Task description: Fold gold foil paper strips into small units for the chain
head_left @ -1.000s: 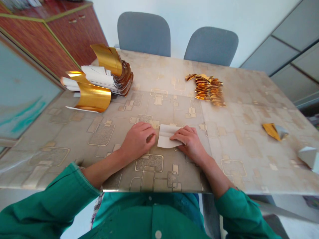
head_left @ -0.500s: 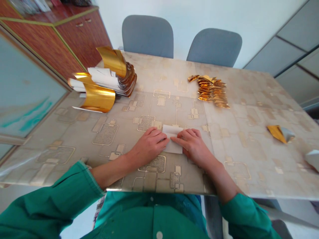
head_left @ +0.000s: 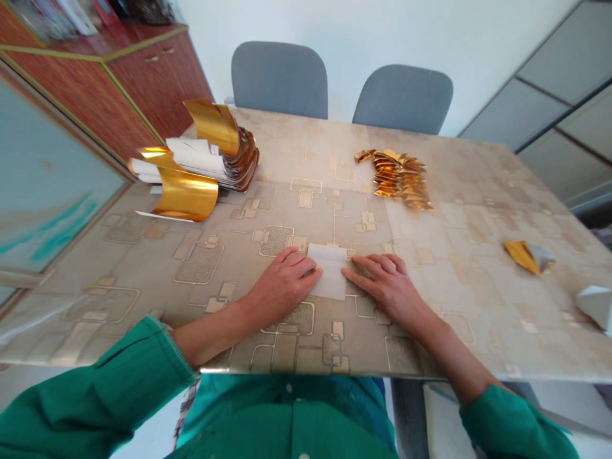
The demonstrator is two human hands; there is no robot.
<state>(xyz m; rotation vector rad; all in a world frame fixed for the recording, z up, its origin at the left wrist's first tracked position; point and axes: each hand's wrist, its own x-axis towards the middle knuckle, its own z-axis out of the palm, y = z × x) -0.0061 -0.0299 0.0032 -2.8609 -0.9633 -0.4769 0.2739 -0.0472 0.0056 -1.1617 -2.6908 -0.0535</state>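
A small white sheet of paper point(head_left: 331, 273) with a faint crease lies flat on the table in front of me. My left hand point(head_left: 291, 279) covers its left edge, thumb and fingers drawn together and pressing it down. At the paper's right edge, my right hand point(head_left: 385, 280) rests on the tablecloth with fingers stretched and a little apart. Its thumb tip reaches the paper's edge, and nothing is gripped in it.
A stack of gold-and-white paper sheets point(head_left: 191, 191) stands at the back left. Folded gold foil pieces point(head_left: 401, 178) lie in rows at the back centre-right. Farther right are a gold-and-silver piece point(head_left: 528, 256) and a white folded piece point(head_left: 595, 306). Two grey chairs point(head_left: 280, 80) line the far side.
My right hand has slid right across the paper to its right edge, and its fingers have spread. More of the white sheet shows. The left hand keeps its place on the paper.
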